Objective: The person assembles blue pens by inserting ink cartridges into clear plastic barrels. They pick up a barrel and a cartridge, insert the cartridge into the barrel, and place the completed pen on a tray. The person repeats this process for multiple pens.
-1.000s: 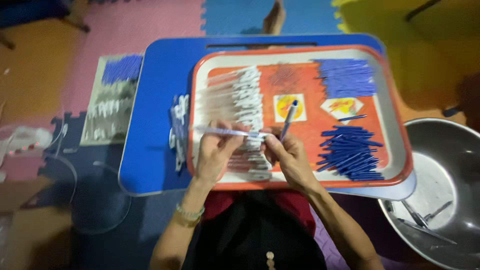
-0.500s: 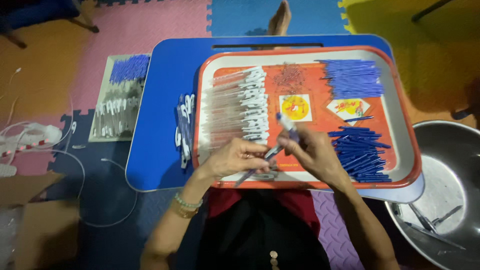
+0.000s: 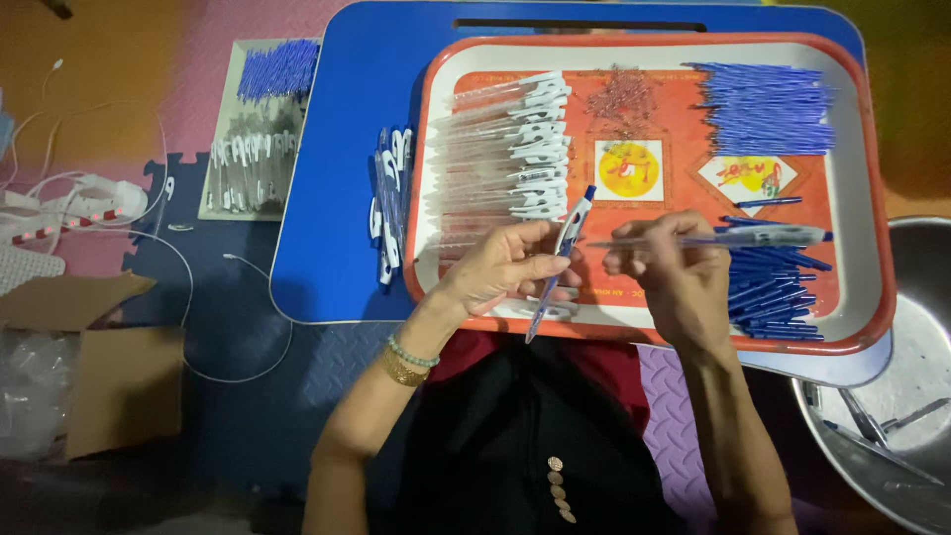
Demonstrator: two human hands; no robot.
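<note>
Pen in left hand overhangs tray rim.

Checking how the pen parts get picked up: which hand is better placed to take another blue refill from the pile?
Probably the right hand: it sits beside the blue refills, though it holds a pen. The left hand is farther away, gripping another pen.

I hold two pens, one in my left hand and one in my right hand; one tray carries two blue refill heaps; bowl holds perhaps three pens.
</note>
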